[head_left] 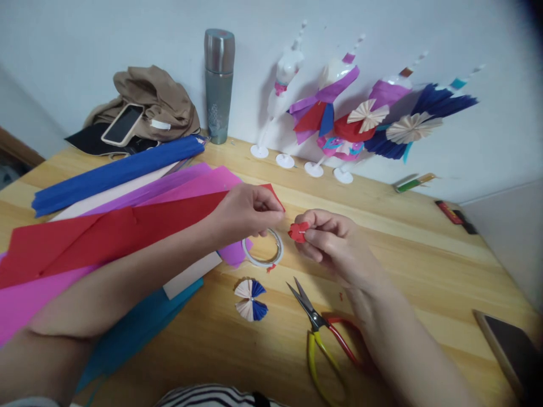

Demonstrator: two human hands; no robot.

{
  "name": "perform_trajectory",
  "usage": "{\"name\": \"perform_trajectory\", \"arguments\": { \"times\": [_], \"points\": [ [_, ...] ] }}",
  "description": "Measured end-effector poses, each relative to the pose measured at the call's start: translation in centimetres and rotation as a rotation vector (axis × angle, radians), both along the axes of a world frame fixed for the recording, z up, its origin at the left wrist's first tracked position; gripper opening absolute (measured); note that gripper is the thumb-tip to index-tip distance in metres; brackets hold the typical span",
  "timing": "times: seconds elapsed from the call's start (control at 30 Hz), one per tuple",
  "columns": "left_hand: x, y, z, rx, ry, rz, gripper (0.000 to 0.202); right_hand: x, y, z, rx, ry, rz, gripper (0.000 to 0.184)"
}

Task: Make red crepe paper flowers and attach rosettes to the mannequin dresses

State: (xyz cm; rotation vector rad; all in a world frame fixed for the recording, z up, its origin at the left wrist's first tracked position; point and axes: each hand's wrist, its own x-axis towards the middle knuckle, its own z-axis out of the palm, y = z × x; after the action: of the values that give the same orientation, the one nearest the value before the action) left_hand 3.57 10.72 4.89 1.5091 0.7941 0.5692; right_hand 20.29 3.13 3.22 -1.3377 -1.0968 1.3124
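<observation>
My right hand (335, 240) pinches a small folded red paper piece (298, 232) between thumb and forefinger; a thin white strip shows on it. Just left of it, my left hand (252, 209) has thumb and fingertips pressed together; whatever they may hold is too small to make out. Under the left hand lies a roll of double-sided tape (278, 257). Nearer me is a pleated cream-and-blue paper rosette (251, 300). Open scissors (316, 320) with one yellow and one red handle lie below my right hand. A red paper sheet (85, 240) runs beneath my left forearm.
Coloured paper, including a blue roll (119, 172) and a teal sheet (139, 325), covers the left side. A steel flask (219, 90) and paper-decorated stands (314, 169) line the wall. A phone (123, 124) rests on brown cloth (156, 93); another dark device (509, 345) lies right.
</observation>
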Motion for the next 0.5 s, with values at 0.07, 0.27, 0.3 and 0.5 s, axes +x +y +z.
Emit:
{"name": "perform_trajectory", "arguments": {
  "times": [0.07,0.27,0.3,0.5],
  "points": [
    [0.0,-0.8,0.1,0.241,-0.072,0.143,0.005,-0.2,-0.1,0.0,0.05,-0.085,-0.069,0.01],
    [-0.3,-3.7,1.4,0.657,0.112,0.053,0.015,-1.0,-0.8,0.7,0.232,-0.249,-0.157,0.008],
    [-0.3,-3.9,1.4,0.664,0.147,0.044,0.016,-1.2,-0.9,0.9,0.249,-0.275,-0.161,0.009],
    [0.1,-3.4,0.8,0.584,0.251,0.024,0.018,-1.5,-1.5,1.1,0.339,-0.373,-0.155,0.01]
  ]
}}
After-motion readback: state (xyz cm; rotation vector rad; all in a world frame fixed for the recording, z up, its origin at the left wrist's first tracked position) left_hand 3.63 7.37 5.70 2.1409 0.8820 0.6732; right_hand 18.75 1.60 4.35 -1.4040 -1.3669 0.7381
